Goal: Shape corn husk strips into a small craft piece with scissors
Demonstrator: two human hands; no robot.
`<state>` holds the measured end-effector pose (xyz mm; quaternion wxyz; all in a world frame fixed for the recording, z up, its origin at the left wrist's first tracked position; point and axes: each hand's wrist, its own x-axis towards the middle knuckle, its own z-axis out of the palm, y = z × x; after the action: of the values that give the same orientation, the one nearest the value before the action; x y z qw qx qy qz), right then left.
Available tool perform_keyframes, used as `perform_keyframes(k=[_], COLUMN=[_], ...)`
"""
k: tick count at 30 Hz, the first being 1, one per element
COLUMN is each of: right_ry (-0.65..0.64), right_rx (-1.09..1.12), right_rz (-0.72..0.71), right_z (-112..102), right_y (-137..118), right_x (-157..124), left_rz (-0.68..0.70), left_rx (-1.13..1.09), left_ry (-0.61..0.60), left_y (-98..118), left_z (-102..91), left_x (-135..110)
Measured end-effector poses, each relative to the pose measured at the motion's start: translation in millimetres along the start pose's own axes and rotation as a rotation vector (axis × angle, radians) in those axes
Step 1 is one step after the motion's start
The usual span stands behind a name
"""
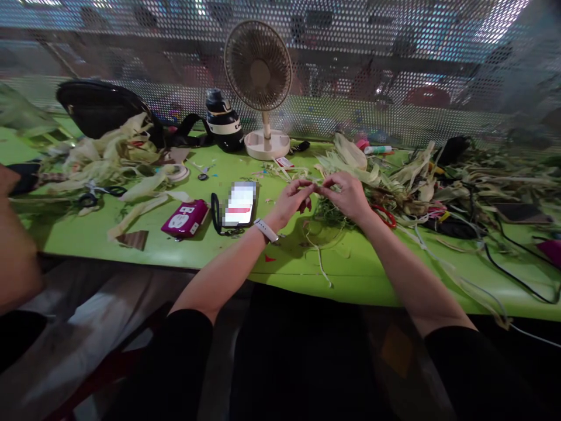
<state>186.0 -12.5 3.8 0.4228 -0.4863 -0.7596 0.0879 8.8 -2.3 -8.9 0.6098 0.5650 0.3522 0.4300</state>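
Observation:
My left hand (291,202), with a white band on its wrist, meets my right hand (344,196) over the green table. Thumb and fingers of both are pinched together, and the fingertips come close to each other. What lies between them is too small to make out. Below the hands are loose green strands (324,211) and a pale thin strip (322,263). Dried corn husks (350,161) are heaped just behind my right hand. Red-handled scissors (385,216) lie partly hidden by my right forearm.
A phone (240,204) and a purple packet (184,219) lie to the left. Behind stand a fan (263,82) and a dark bottle (224,126). More husks (114,149), black scissors (99,195) and a black bag (100,108) are farther left. Cables (508,263) run at right. Another person's arm (15,245) is at the left edge.

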Motion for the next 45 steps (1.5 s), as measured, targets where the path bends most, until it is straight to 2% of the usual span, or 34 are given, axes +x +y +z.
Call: perform_keyframes(k=[2,6,9,13,16,22,26,30,34,35,40,45], right_ry=[-0.046,-0.193,-0.250,-0.173,-0.131,-0.161,-0.136,-0.107,0.052,0.059,-0.204,-0.189], right_rx=[0.132,0.397,0.469,0.193,-0.019,-0.167,-0.149,-0.125,-0.142,-0.142,-0.116,-0.091], right_rz=[0.046,0.197,0.235,0.106,-0.004,-0.181,-0.169,-0.165,-0.147,-0.130,-0.063,-0.057], right_z=[0,-2,-7,-11,-11,-10,-11,-15,-21,-21,-7,5], right_y=[-1,-2,-3,-3,-1,7,11,8,-4,-7,-13,-10], right_x=[1,3,5,4,3,6,8,8,7,5,-1,-2], left_rz=[-0.015,0.063,0.076,0.039,0.069,0.173,0.224,0.159,0.086,0.086,0.191,0.324], left_rx=[0.006,-0.025,-0.070,-0.061,0.009,0.136,0.178,0.062,-0.098,-0.112,-0.034,0.024], left_ry=[-0.011,-0.016,-0.015,-0.036,-0.045,-0.131,-0.177,-0.195,-0.155,-0.134,-0.056,-0.032], left_y=[1,2,0,0,1,-1,-3,-5,-6,-6,-5,-5], left_z=[-1.6,-5.0,-7.3,-8.2,-7.4,-8.2,-8.5,-6.9,-7.2,-7.8,-9.5,-8.5], left_x=[2,5,6,4,4,6,3,2,5,6,7,7])
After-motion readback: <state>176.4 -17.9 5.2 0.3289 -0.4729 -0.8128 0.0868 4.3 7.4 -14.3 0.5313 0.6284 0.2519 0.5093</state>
